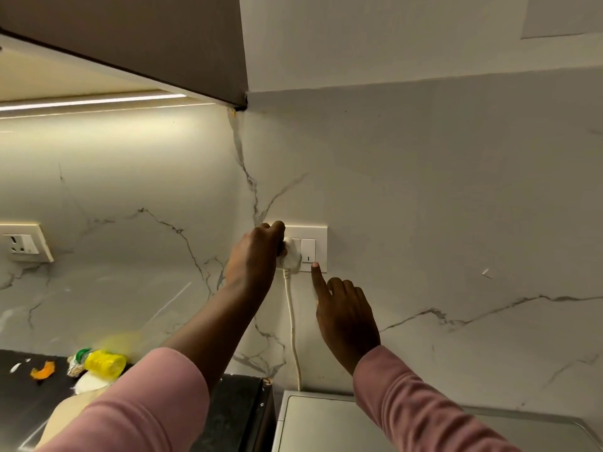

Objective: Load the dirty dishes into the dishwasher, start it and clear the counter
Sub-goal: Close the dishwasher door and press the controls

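A white socket plate (321, 233) sits on the marble wall at centre. My left hand (254, 256) grips a white plug (291, 258) seated in the socket, fingers curled over it. A white cord (292, 324) hangs from the plug down behind the white appliance top (326, 425). My right hand (346, 318) points its index finger up, with the tip at the lower edge of the rocker switch (308, 250); the other fingers are curled. No dishes are in view.
A dark counter (19, 396) at lower left holds a yellow bottle (106, 363) lying on its side, an orange peel (42, 370) and white scraps. A second socket (24, 243) is at far left. An upper cabinet (146, 37) overhangs.
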Demonstrator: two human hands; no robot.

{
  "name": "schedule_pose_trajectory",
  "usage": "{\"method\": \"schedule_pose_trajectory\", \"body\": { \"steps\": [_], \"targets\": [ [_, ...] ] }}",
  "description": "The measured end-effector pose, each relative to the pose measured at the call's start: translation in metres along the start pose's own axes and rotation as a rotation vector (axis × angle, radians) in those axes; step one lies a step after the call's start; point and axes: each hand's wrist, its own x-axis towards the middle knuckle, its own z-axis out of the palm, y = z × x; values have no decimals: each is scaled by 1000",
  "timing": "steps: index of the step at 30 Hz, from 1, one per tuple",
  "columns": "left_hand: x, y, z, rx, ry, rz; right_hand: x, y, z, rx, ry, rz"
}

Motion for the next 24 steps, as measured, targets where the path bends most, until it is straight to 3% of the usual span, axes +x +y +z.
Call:
{"method": "schedule_pose_trajectory", "body": {
  "steps": [16,24],
  "targets": [
    [4,8,-9,47,-66,-29,10,-12,6,-73,-74,10],
    [1,2,-4,30,-55,-27,-2,-13,-2,-9,-15,7]
  ]
}}
